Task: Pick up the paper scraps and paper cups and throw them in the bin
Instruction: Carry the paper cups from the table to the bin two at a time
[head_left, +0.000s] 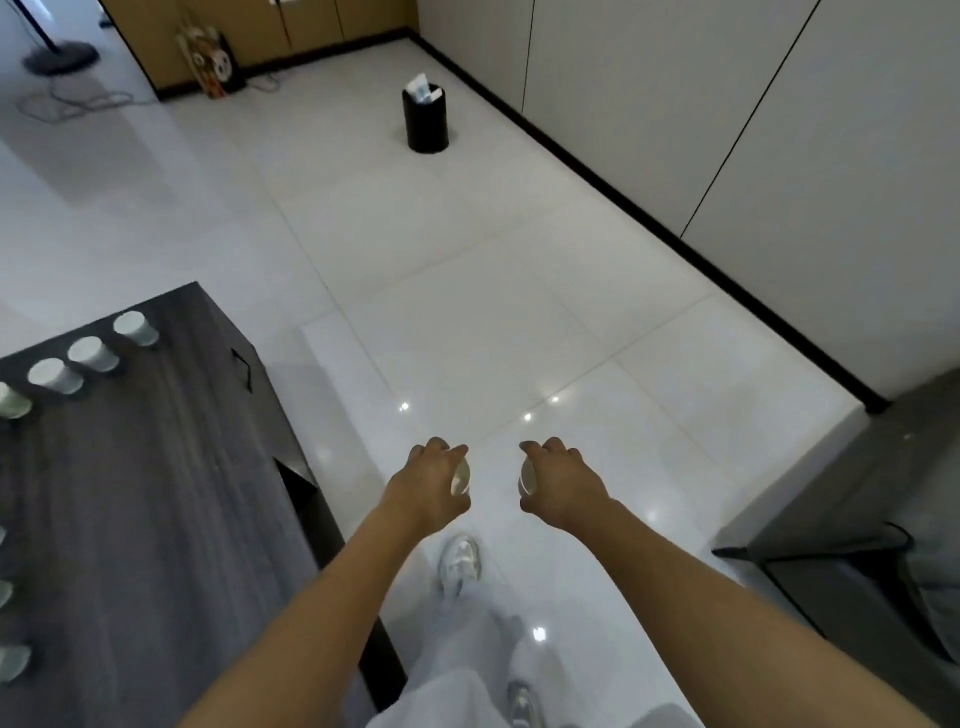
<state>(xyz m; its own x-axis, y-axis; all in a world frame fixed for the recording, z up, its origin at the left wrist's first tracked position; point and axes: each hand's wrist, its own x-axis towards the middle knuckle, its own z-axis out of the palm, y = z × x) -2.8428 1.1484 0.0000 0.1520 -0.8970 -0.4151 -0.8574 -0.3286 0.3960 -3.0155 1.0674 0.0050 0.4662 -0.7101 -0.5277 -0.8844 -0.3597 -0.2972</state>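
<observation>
Nearest: light trousers and a white sneaker on glossy white floor tiles. Both bare arms reach forward over the floor, hands side by side and apart. Left hand grip: fingers curled round a white paper cup lying sideways, open mouth facing the other hand. Right hand grip: same, curled round a second white paper cup, mouth facing left. Only the rims and a bit of the insides show; the rest is hidden by fingers. To the left, a dark woodgrain bench with a row of upright white paper cups along its far edge and more along its left edge, partly cut off. To the right, a grey furniture corner. Far ahead, a black cylindrical bin stands on the tiles near a white wall with black skirting; white paper scraps stick out of its top. Open floor lies between hands and bin. Far left corner: cables and a round lamp base, blurred.
</observation>
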